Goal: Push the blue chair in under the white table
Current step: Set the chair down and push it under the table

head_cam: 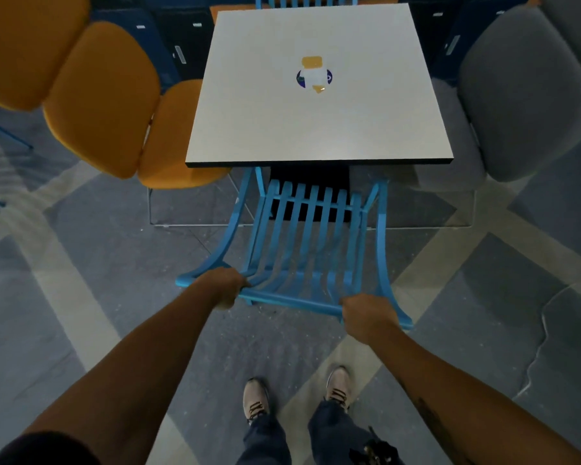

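A blue slatted chair [302, 243] stands in front of me, its back toward me and its seat partly hidden beneath the near edge of the square white table [265, 122]. My left hand [223, 285] grips the left end of the chair's top rail. On the right end of that rail my right hand [368, 315] is closed. Both arms reach forward from the bottom of the view.
An orange padded chair [108, 95] stands at the table's left side, a grey padded chair [517, 95] at its right. Another blue chair [306, 0] shows beyond the far edge. A small sticker [313, 75] sits on the tabletop. My shoes [255, 399] are on patterned grey carpet.
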Tool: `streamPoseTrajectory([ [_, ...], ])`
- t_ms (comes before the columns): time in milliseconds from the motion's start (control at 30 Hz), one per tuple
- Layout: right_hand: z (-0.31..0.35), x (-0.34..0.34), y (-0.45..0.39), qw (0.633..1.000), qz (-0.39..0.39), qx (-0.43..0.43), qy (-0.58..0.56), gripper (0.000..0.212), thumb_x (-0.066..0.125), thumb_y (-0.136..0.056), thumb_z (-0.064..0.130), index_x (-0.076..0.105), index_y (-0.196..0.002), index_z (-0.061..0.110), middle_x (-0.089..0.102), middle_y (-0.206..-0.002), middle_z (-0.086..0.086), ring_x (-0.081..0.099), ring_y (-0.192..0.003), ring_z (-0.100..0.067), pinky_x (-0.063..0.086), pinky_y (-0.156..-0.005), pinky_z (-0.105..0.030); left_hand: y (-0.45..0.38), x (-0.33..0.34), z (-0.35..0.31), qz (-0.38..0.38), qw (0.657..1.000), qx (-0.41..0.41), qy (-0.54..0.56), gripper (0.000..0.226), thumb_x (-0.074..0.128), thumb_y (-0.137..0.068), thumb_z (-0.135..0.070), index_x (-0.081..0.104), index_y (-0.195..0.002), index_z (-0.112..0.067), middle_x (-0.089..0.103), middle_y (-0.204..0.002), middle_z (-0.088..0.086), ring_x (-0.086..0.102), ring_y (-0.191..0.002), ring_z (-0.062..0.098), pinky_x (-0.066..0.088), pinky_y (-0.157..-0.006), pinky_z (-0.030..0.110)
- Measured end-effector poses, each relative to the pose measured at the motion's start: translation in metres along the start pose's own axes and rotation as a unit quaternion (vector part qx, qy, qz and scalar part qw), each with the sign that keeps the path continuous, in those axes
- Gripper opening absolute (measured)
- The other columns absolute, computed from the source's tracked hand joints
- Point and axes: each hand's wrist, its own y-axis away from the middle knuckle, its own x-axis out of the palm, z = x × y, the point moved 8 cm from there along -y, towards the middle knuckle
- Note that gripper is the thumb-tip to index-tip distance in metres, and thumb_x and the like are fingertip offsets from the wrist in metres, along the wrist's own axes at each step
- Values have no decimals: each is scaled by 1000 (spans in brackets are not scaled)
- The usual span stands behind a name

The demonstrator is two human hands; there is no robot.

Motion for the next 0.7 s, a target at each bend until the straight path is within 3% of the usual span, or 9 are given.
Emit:
streamPoseTrajectory([
  [100,7,0,-3,999,39,-14,-3,27,59,-97,22,66,-123,26,70,-110,-3,69,-99,-27,58,-84,-42,3,3,5,-29,999,-20,-5,64,57,-98,-7,56,-149,-44,65,-137,3,64,-122,25,52,-103,41],
  [233,5,-1,-5,997,70,-8,-19,25,59,-98,21,68,-121,22,69,-109,-4,70,-98,-29,58,-85,-43,6,4,6,-53,998,-35,-21,58,55,-100,-16,54,-149,-48,68,-129,1,67,-113,22,56,-93,39],
  [333,4,-4,-11,997,78,-1,-22,26,57,-99,20,67,-123,21,69,-112,-6,70,-100,-30,58,-86,-43,7,1,9,-68,996,-42,-27,52,58,-100,-21,58,-146,-45,70,-123,-1,69,-109,21,58,-92,40],
  [500,8,-17,-20,997,80,-19,-13,29,57,-98,15,67,-125,17,68,-109,-7,69,-95,-29,52,-73,-38,12,-1,19,-80,995,-55,-14,48,63,-98,-23,62,-143,-41,73,-118,-2,71,-106,20,58,-92,39],
  [700,-9,-32,-31,996,91,-20,3,33,57,-98,14,67,-129,18,68,-117,-9,69,-103,-31,57,-85,-42,4,-10,8,-102,993,-54,-12,35,64,-97,-23,70,-131,-31,73,-113,0,71,-104,23,60,-93,43],
])
